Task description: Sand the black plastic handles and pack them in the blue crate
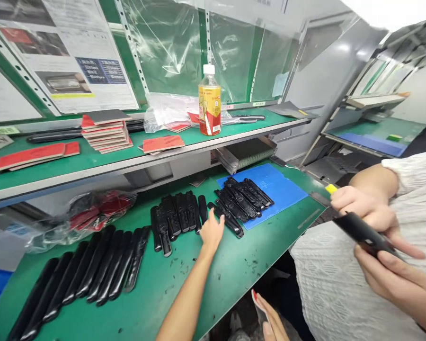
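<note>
My left hand (212,232) reaches over the green bench with index finger and thumb apart. Its fingertips are at the upper end of a slim black plastic part (232,223), touching or just above it; no grip shows. At the bottom edge, my right hand (274,318) is closed on a thin flat pad (260,308) with a red edge and a pale face. Left of my left hand lies a cluster of similar black parts (177,215). More are heaped on a blue mat (286,189), and a row of long black parts (99,265) lies at the left.
At right, a co-worker's hands (386,270) hold a black part (364,234) and something yellow-tipped (331,189). The shelf (184,158) carries red pads (106,132) and a drink bottle (209,102). A plastic bag (95,213) of red items sits beneath. Dark scraps dot the bench.
</note>
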